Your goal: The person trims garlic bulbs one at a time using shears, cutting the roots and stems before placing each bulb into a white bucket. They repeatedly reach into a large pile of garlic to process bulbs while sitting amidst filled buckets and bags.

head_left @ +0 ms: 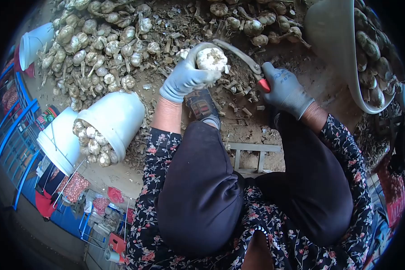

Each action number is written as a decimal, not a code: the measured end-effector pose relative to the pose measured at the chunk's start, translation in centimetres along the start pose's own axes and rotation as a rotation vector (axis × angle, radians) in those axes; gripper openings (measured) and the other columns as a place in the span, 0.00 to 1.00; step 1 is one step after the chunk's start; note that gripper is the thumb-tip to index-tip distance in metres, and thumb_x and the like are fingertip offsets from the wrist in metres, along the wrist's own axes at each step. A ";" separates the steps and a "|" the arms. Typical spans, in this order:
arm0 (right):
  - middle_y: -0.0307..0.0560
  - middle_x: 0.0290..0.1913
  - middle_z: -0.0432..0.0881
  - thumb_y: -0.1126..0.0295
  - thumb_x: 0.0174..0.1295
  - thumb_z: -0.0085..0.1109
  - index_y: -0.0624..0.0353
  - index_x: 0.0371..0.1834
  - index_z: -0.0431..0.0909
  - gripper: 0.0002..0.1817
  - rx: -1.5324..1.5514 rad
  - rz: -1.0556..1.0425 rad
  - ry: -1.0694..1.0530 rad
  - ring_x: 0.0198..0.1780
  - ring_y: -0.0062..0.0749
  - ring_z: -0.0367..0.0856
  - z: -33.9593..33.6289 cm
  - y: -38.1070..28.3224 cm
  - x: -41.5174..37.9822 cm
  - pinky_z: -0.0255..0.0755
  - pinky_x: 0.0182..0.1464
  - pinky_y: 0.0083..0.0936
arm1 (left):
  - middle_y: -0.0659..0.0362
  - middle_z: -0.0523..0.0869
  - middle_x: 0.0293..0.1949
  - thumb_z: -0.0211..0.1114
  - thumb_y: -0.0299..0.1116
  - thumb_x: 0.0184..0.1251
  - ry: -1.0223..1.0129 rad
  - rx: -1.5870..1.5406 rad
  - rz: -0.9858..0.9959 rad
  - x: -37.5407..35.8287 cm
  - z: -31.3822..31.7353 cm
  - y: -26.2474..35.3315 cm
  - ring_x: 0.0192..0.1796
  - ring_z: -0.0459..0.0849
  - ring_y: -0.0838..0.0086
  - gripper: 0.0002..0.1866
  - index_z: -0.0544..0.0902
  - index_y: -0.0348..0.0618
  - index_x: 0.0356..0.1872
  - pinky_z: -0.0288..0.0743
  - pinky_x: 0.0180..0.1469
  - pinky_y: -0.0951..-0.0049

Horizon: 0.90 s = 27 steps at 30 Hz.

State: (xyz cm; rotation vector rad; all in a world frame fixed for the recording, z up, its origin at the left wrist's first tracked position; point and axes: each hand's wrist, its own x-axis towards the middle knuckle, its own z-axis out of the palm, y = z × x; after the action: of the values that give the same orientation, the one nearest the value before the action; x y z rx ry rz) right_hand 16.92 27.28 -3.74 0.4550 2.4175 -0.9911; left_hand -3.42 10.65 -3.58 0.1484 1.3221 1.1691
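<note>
A large whitish garlic bulb [211, 60] is gripped in my left hand [187, 76], which wears a grey-blue glove. My right hand [287, 89], gloved the same way, is wrapped round the red handle [264, 85] of a curved blade tool. The tool's metal blade [238, 53] reaches up and left from the handle, its tip close above the bulb. A small gap shows between blade and bulb. Cut stalks [245, 96] and dry scraps lie on the ground beneath both hands.
A heap of garlic [99, 45] spreads at the upper left, with more bulbs [253, 28] at the top. White buckets [117, 114] stand or lean at the left; a large white tub [330, 40] of garlic is at the upper right. A metal frame [256, 147] lies between my legs.
</note>
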 end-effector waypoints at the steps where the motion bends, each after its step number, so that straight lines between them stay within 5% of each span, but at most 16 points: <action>1: 0.57 0.34 0.80 0.63 0.53 0.62 0.61 0.41 0.66 0.19 0.015 0.046 0.019 0.38 0.53 0.81 0.1 0.2 -0.3 0.74 0.42 0.44 | 0.57 0.82 0.41 0.70 0.26 0.40 0.001 0.001 0.000 0.1 -0.1 -0.3 0.32 0.81 0.81 0.37 0.68 0.36 0.59 0.73 0.27 0.84; 8: 0.59 0.34 0.78 0.65 0.53 0.61 0.60 0.40 0.66 0.17 -0.124 -0.112 0.208 0.39 0.54 0.78 0.1 -0.5 -1.0 0.72 0.40 0.45 | 0.56 0.82 0.39 0.74 0.30 0.45 -0.004 0.082 0.139 0.3 0.1 -1.9 0.31 0.80 0.82 0.36 0.68 0.36 0.59 0.74 0.27 0.85; 12: 0.61 0.32 0.77 0.69 0.53 0.59 0.61 0.42 0.68 0.15 -0.032 -0.131 0.140 0.37 0.59 0.77 1.3 -0.9 0.0 0.70 0.38 0.47 | 0.60 0.82 0.38 0.75 0.29 0.48 -0.079 -0.004 0.161 0.2 -0.3 -3.5 0.35 0.82 0.80 0.29 0.72 0.37 0.52 0.78 0.33 0.79; 14: 0.63 0.30 0.78 0.68 0.54 0.59 0.60 0.42 0.67 0.15 -0.033 -0.097 0.095 0.36 0.61 0.77 1.8 -0.6 0.1 0.70 0.36 0.48 | 0.61 0.82 0.39 0.75 0.28 0.47 -0.125 0.232 0.213 -1.3 -0.6 -3.1 0.37 0.82 0.79 0.31 0.72 0.39 0.54 0.79 0.37 0.79; 17: 0.61 0.31 0.79 0.64 0.55 0.60 0.60 0.42 0.68 0.17 -0.065 -0.087 0.112 0.36 0.60 0.78 2.7 1.4 0.5 0.70 0.37 0.48 | 0.60 0.80 0.43 0.77 0.35 0.42 0.118 0.083 0.363 -5.4 -1.2 -3.9 0.43 0.79 0.75 0.32 0.74 0.43 0.53 0.77 0.46 0.74; 19: 0.59 0.33 0.80 0.60 0.56 0.62 0.59 0.41 0.68 0.18 -0.113 -0.055 0.138 0.36 0.58 0.79 2.7 1.9 0.9 0.71 0.38 0.48 | 0.59 0.78 0.47 0.76 0.25 0.40 0.317 -0.115 0.427 -10.9 -2.2 -3.1 0.47 0.80 0.72 0.36 0.72 0.44 0.56 0.78 0.50 0.73; 21: 0.59 0.35 0.81 0.56 0.56 0.61 0.59 0.43 0.69 0.21 -0.230 0.088 0.187 0.39 0.56 0.80 2.6 1.4 1.2 0.73 0.39 0.46 | 0.55 0.80 0.42 0.71 0.26 0.47 0.560 -0.238 0.630 -17.5 -3.3 -2.4 0.38 0.83 0.72 0.29 0.71 0.45 0.54 0.82 0.33 0.78; 22: 0.58 0.37 0.81 0.53 0.57 0.60 0.59 0.45 0.68 0.23 -0.255 0.106 0.188 0.41 0.54 0.81 2.4 0.9 1.2 0.74 0.41 0.44 | 0.54 0.80 0.39 0.66 0.27 0.53 0.861 -0.237 0.714 -20.9 -3.7 -2.1 0.33 0.83 0.73 0.24 0.71 0.46 0.53 0.80 0.25 0.79; 25: 0.58 0.39 0.81 0.52 0.56 0.61 0.59 0.46 0.68 0.25 -0.294 0.134 0.235 0.42 0.54 0.80 2.5 0.4 1.2 0.73 0.41 0.44 | 0.52 0.78 0.43 0.58 0.31 0.64 1.546 -0.094 1.003 -28.8 -9.4 -1.8 0.37 0.82 0.71 0.13 0.71 0.44 0.48 0.81 0.35 0.74; 27: 0.58 0.39 0.81 0.53 0.55 0.61 0.59 0.47 0.68 0.25 -0.314 0.147 0.231 0.43 0.55 0.80 2.4 0.0 1.2 0.73 0.42 0.44 | 0.52 0.77 0.46 0.63 0.34 0.62 1.690 0.058 0.991 -31.7 -12.8 -1.5 0.43 0.79 0.68 0.20 0.70 0.40 0.53 0.77 0.44 0.69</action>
State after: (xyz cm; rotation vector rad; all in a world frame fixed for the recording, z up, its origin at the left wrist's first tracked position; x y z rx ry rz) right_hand 16.64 25.69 -5.89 0.6497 2.6372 -0.5069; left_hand -6.75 -19.46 12.40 -0.2760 2.9313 2.2474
